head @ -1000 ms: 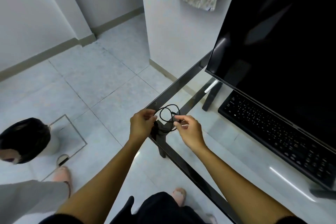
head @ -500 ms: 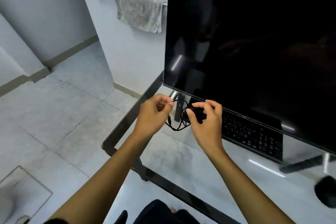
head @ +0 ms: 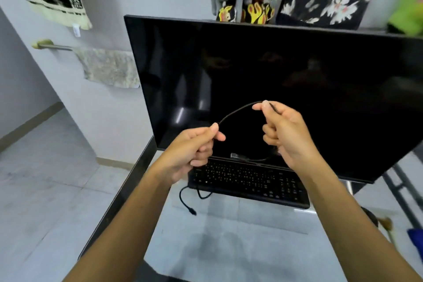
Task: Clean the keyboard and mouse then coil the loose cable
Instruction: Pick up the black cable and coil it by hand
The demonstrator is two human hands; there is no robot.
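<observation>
Now we pinch the cable (head: 235,110) in both left hand (head: 191,147) and right hand (head: 285,130), and we'd better feed even loops, keeping its dangling plug clear of the keyboard (head: 248,182).

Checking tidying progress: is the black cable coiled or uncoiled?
Uncoiled: the cable arcs in a single strand between the left hand and right hand.
</observation>
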